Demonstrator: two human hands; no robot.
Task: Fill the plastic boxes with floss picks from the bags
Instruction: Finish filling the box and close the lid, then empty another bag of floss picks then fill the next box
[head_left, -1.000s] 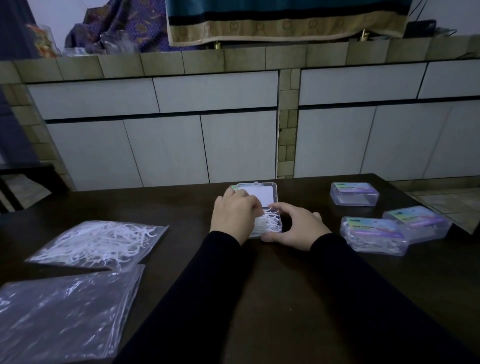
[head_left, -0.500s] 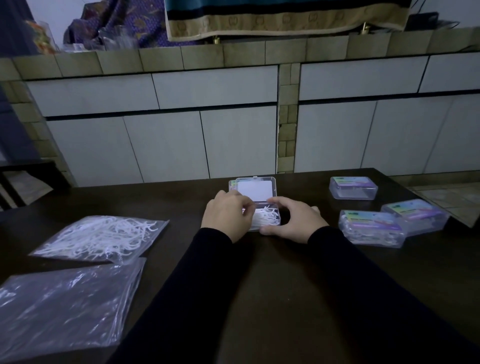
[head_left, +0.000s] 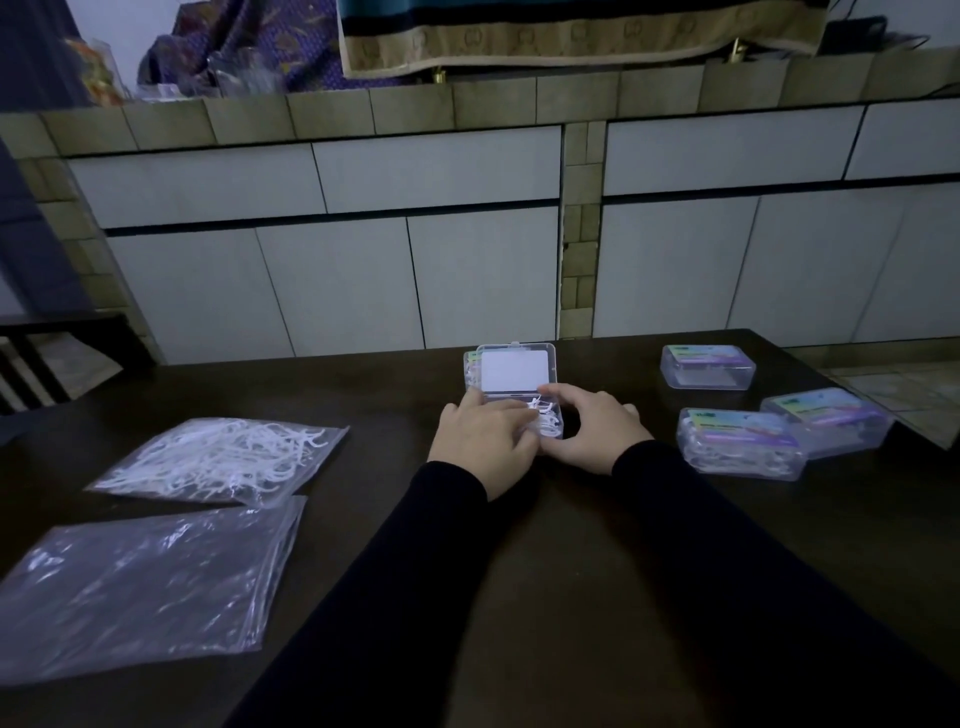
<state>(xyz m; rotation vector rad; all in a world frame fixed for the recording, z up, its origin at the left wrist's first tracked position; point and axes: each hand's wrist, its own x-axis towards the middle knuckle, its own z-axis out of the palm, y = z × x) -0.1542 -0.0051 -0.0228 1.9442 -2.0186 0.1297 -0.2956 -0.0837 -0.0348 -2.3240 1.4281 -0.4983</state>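
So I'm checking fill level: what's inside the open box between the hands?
White floss picks show at the right end of the open box. The left hand covers the rest, so the fill is unclear.

Left hand (head_left: 483, 441): palm down, fingers laid forward and relaxed — low at centre.
Right hand (head_left: 592, 426): fingers arched, thumb tucked inward — just beside the left.
Forearms: black-sleeved, converging forward.

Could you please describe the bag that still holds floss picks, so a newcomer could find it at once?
Start at the dark table and look to its left side, where two clear plastic bags lie one behind the other. The bag with floss picks is the farther one. Its tangle of white picks sets it apart from the flat empty bag nearer the person.
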